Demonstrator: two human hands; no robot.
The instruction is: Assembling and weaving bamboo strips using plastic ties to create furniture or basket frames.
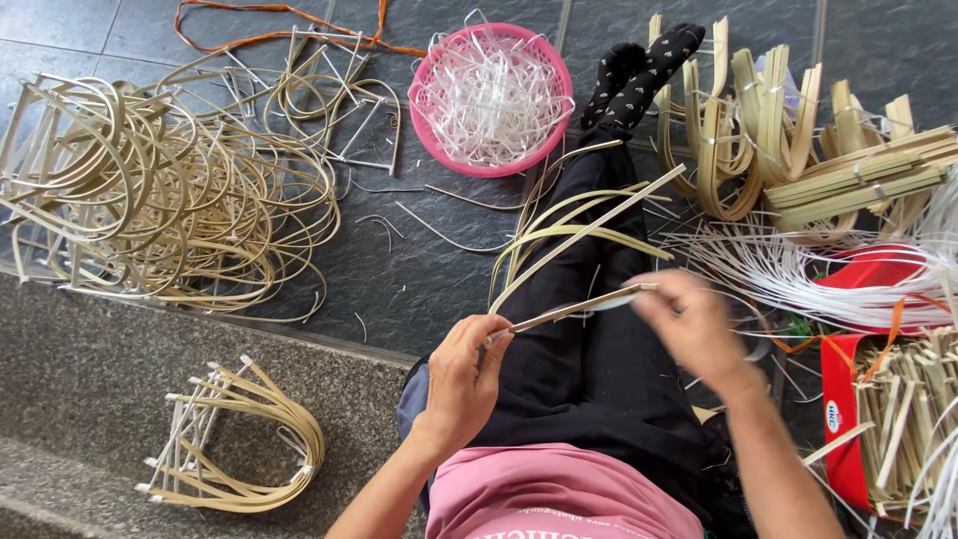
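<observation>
My left hand pinches the near end of a bundle of thin bamboo strips held over my lap. At the strips' far end, my right hand, blurred by motion, closes on them together with a pale white tie. More long bamboo strips fan out from the same bundle across my black trousers. My legs stretch forward, ending in dark speckled socks.
A pink basket of white plastic ties sits ahead. Piles of bent bamboo frames lie to the left, and a smaller stack rests on the stone step. Bundled bamboo pieces, white strips and a red bag crowd the right.
</observation>
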